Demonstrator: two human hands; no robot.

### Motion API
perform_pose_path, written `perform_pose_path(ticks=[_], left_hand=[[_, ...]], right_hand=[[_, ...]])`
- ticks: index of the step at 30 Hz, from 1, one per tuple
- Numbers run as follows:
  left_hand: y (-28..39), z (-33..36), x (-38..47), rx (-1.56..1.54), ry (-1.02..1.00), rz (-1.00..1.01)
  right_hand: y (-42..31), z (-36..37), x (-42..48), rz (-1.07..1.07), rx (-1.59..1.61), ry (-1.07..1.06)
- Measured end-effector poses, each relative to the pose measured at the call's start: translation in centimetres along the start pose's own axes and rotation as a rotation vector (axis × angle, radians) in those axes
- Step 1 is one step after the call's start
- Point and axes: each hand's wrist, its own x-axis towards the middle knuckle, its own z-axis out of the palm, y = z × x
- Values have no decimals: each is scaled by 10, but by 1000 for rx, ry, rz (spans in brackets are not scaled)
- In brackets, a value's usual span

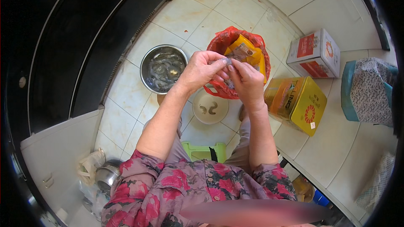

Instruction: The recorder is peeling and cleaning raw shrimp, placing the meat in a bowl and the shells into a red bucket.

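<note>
Between the fingertips of my left hand (203,69) and my right hand (247,80) is a small greyish shrimp (228,61), largely covered by the fingers. Both hands are over a waste bin lined with a red plastic bag (266,50); a yellow plastic packet (249,52) lies inside it. To the left on the floor stands a steel bowl (143,80) of raw grey shrimp (162,72) in liquid. A white bowl (210,120), just below the hands, holds a few peeled shrimp (213,107).
A green plastic stool (221,151) is between my legs. On the right stand a yellow tin (307,110) and a white-and-red carton (328,53), with a patterned bag (367,91) beyond. Metal pots (107,175) and bags are at lower left. Cabinets line both sides.
</note>
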Motion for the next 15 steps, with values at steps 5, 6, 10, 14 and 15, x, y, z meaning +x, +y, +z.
perform_pose_path(ticks=[5, 6, 10, 14, 15], left_hand=[[0, 4, -1, 39, -5, -23], [0, 5, -1, 57, -2, -28], [0, 7, -1, 61, -6, -66], [-2, 5, 0, 74, -65, -87], [-4, 5, 0, 83, -91, -96]], right_hand=[[-3, -5, 0, -5, -44, -71], [-3, -7, 0, 2, -43, -94], [2, -10, -1, -1, -45, -142], [3, -12, -2, 41, -13, -208], [4, -12, -3, 55, -14, -229]])
